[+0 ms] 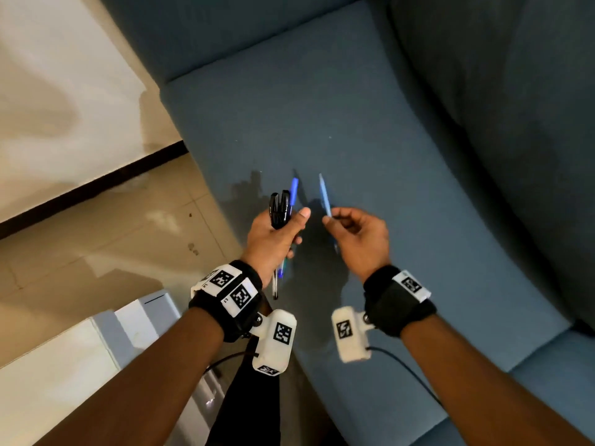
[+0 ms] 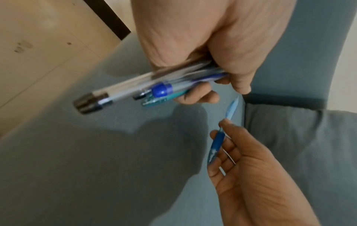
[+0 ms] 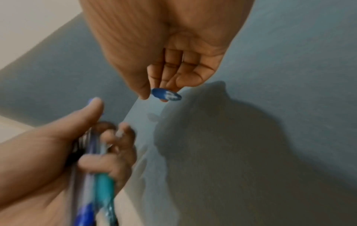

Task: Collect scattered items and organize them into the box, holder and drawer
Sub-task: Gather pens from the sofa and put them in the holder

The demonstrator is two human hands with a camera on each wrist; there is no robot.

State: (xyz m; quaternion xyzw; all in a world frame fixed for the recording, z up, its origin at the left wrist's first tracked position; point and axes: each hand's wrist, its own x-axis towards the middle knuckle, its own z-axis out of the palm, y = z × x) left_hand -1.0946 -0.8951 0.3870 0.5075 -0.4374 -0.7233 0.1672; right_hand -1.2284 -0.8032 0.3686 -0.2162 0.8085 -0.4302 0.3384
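Observation:
My left hand (image 1: 277, 235) grips a bundle of pens (image 1: 283, 204) above the blue sofa seat (image 1: 386, 140): black-capped, blue-capped and teal ones, ends sticking out both sides of the fist. The left wrist view shows the bundle (image 2: 154, 85) under the curled fingers, and the right wrist view shows the bundle (image 3: 96, 175) from the other side. My right hand (image 1: 357, 235) pinches a single light-blue pen (image 1: 325, 197) between thumb and fingers, tip pointing away. That pen (image 2: 218, 137) hangs close beside the bundle, a small gap apart. Its end (image 3: 166, 94) shows at my fingertips.
The sofa backrest (image 1: 499, 91) rises on the right and an armrest (image 1: 209, 30) at the far end. Tiled floor (image 1: 96, 236) lies left of the seat. A white cabinet or box top (image 1: 64, 349) stands at lower left, near my left forearm.

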